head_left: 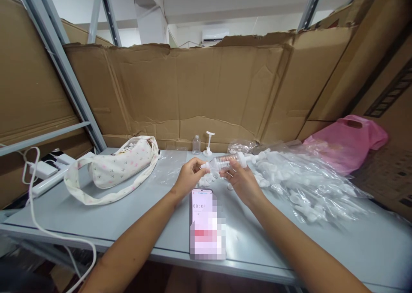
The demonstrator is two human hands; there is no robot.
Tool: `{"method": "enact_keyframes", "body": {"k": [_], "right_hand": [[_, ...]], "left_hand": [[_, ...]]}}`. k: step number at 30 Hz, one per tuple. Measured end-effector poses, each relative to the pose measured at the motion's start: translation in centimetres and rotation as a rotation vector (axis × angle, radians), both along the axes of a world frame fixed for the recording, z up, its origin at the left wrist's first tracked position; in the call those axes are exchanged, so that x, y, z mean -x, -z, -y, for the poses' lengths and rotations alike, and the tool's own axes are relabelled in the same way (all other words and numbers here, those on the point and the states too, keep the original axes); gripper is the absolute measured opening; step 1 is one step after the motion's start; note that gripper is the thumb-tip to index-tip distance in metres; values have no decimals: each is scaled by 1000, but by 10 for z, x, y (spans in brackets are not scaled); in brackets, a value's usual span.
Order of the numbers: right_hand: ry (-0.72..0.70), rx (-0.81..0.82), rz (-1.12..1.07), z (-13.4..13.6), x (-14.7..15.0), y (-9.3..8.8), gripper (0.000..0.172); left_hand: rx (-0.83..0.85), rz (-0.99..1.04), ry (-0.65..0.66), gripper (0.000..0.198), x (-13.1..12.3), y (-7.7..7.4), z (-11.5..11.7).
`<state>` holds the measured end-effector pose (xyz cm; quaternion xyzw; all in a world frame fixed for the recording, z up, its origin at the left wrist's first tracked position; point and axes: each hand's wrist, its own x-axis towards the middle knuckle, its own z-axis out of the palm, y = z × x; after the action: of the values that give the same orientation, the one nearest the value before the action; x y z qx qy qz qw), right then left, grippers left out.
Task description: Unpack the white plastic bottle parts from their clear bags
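A clear plastic bottle [221, 163] with a white collar at its right end lies almost level between my two hands, above the table. My right hand [240, 178] is closed around the bottle's body near that collar. My left hand [189, 173] is closed, its thumb and fingertips pinching a small white tip [205, 166] at the bottle's left end. Small white pieces [206, 180] lie on the table below the hands. Behind them stand a clear empty bottle [196, 144] and a white pump top [209, 144], both upright.
A phone [202, 220] showing a timer lies near the front edge. Clear bags of white pump parts [302, 181] spread over the right side, with a pink bag [346, 143] behind. On the left are a floral bag [120, 164] and a white cable [32, 198]. Cardboard [199, 87] walls the back.
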<state>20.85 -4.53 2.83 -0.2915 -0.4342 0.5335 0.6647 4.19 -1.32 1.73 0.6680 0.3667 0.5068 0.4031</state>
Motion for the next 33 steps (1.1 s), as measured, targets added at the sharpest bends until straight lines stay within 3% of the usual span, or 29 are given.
{"method": "enact_keyframes", "body": {"k": [4,8,12,17,21,26,33], "right_hand": [[-42,10,-10,0,-1,-1,26],[-69,-21,2,1,-2,-3,25],[-23,-1,7,2,-1,-3,29],[-29,12,13,1,0,-1,29],[-21,1,17,0,-2,0,26],[-4,4,-13,-2,-4,0,27],[-22,36,-49,-3,-2,2,28]], "left_hand": [[47,-35,50,39,1,0,-1],[62,-69,12,55,2,3,-2],[93,-76,-33,55,2,3,-5],[238,15,91,54,3,0,-9],[136,34,-11,46,4,-3,-8],[73,104,73,34,4,-6,-5],[35,7,6,27,4,-3,-8]]}}
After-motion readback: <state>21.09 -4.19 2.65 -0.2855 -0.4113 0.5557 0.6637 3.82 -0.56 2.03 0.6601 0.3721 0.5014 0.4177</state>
